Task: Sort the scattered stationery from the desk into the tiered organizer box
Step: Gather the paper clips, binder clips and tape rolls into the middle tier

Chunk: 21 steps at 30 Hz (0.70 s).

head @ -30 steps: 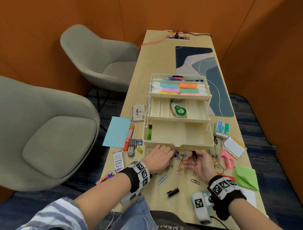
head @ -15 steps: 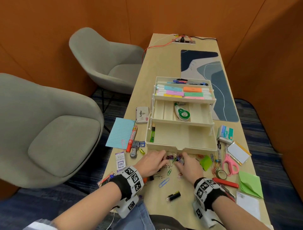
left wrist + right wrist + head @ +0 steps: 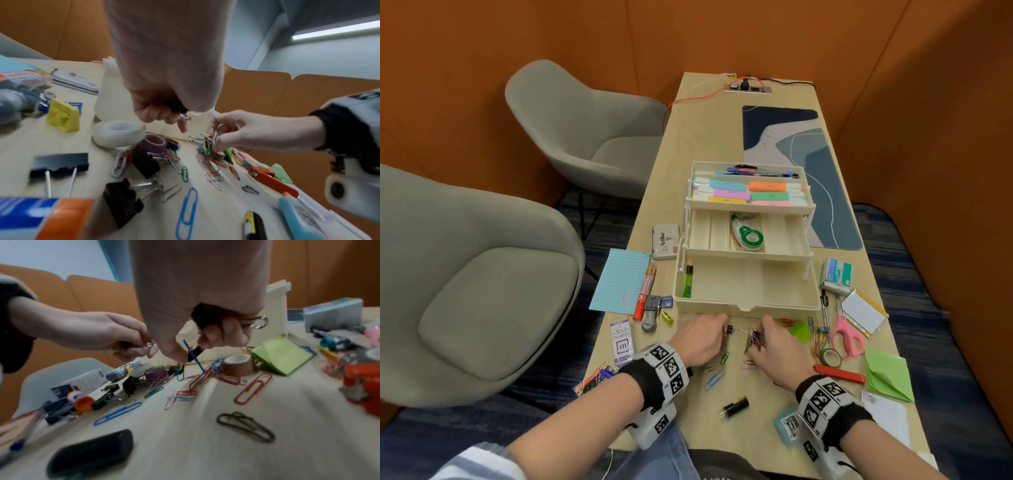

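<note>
**Hands gathering clips in front of the organizer**

The ink-pad tin [image 3: 665,241] reads "Artline"; a purple packet [image 3: 621,341] reads "STAMP PAD INK". The tiered organizer box [image 3: 746,301] stands open mid-desk. The left hand [image 3: 700,337] grips a black binder clip [image 3: 177,107], seen only from the wrist cameras. The right hand [image 3: 774,346] holds a second binder clip [image 3: 202,319] in its palm while pinching coloured paper clips [image 3: 208,146].

Cream tiered organizer box [image 3: 746,301] open in three stepped trays mid-tabletop, coloured paper clips [image 3: 714,378] and black binder clips [image 3: 141,160] scattered along the near edge
</note>
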Available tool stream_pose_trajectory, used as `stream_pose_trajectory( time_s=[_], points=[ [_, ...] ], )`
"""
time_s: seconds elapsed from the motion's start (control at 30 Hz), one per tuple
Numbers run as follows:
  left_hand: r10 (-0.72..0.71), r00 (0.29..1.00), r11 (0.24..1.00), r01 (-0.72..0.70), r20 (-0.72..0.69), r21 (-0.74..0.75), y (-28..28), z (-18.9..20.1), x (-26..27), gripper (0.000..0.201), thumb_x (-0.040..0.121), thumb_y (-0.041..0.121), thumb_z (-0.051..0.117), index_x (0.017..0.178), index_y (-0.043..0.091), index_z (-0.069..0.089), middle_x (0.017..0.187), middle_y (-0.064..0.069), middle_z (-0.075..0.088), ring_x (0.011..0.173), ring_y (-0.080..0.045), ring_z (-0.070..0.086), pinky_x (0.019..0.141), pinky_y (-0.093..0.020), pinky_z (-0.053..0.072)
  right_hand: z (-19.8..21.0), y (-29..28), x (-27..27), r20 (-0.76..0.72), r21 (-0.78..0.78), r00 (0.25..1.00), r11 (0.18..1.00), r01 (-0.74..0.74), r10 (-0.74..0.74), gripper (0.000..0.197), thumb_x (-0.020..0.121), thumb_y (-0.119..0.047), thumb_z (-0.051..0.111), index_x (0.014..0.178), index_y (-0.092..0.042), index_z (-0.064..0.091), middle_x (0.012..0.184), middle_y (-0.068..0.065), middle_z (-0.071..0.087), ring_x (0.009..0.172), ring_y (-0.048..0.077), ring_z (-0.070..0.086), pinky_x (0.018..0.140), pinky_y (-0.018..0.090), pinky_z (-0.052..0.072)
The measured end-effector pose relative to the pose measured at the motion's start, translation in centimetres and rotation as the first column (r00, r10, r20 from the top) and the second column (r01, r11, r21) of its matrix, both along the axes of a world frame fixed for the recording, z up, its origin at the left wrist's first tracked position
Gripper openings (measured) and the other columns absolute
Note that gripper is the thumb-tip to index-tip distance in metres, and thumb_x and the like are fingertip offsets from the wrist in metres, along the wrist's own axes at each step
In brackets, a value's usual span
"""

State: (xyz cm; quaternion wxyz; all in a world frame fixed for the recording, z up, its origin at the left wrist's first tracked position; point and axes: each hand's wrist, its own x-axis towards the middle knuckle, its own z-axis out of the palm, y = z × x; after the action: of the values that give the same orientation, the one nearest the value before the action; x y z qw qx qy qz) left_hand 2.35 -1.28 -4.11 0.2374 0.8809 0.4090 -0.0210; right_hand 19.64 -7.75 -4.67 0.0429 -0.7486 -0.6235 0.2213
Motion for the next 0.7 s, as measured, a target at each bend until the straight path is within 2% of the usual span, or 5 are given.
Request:
stream_pose_trajectory(
  time_s=[0.23,0.3,0.4,0.5,0.7],
  points=[
    [0.011,0.999,0.999,-0.012,0.033,0.038,-0.4,-1.2,1.4,0.050,0.088,0.065,0.041,0.105,0.018,0.044,0.083,-0.005,0.066,0.076,-0.026,0.061,0.068,-0.037,0.050,1.3,-1.1,0.2,0.106,0.088,0.987,0.987,-0.133,0.124,0.024,0.089,-0.040,0.050,0.100,-0.021,0.039,0.092,-0.004,0.047,0.063,0.016,0.046,0.046,0.024,0.027],
    [-0.002,0.998,1.000,0.001,0.061,0.011,-0.4,-1.1,1.7,0.051,0.088,0.058,0.048,0.119,0.018,0.043,0.085,-0.006,0.067,0.080,-0.025,0.063,0.064,-0.033,0.046,1.3,-1.3,0.2,0.103,0.100,0.987,0.986,-0.134,0.124,0.024,0.088,-0.039,0.051,0.100,-0.021,0.040,0.093,-0.005,0.043,0.062,0.014,0.047,0.045,0.019,0.025],
    [-0.015,0.999,1.000,0.014,0.038,0.013,-0.1,-0.5,1.9,0.041,0.093,0.034,0.048,0.128,0.014,0.041,0.087,-0.007,0.064,0.076,-0.025,0.060,0.062,-0.029,0.041,1.1,-1.5,0.4,0.059,0.095,0.995,0.991,-0.091,0.085,0.024,0.086,-0.036,0.054,0.100,-0.021,0.041,0.095,-0.004,0.046,0.065,0.016,0.052,0.049,0.024,0.033],
    [-0.001,0.997,0.995,0.009,-0.083,0.098,0.1,-0.2,1.8,0.033,0.093,0.026,0.045,0.122,0.011,0.044,0.082,-0.006,0.059,0.072,-0.024,0.056,0.059,-0.032,0.040,0.8,-1.5,0.6,0.026,0.082,0.999,0.996,-0.048,0.046,0.023,0.085,-0.035,0.054,0.093,-0.024,0.036,0.090,-0.005,0.051,0.068,0.017,0.054,0.055,0.027,0.038],
    [-0.047,0.950,0.982,0.101,-0.307,0.160,0.2,-0.7,2.2,0.020,0.096,0.022,0.045,0.110,0.009,0.053,0.102,-0.013,0.067,0.091,-0.034,0.064,0.066,-0.038,0.044,0.6,-1.6,0.5,-0.049,0.074,0.999,0.997,-0.020,0.024,0.020,0.082,-0.029,0.056,0.090,-0.022,0.039,0.087,-0.004,0.052,0.073,0.017,0.053,0.061,0.029,0.042]
  ],
)
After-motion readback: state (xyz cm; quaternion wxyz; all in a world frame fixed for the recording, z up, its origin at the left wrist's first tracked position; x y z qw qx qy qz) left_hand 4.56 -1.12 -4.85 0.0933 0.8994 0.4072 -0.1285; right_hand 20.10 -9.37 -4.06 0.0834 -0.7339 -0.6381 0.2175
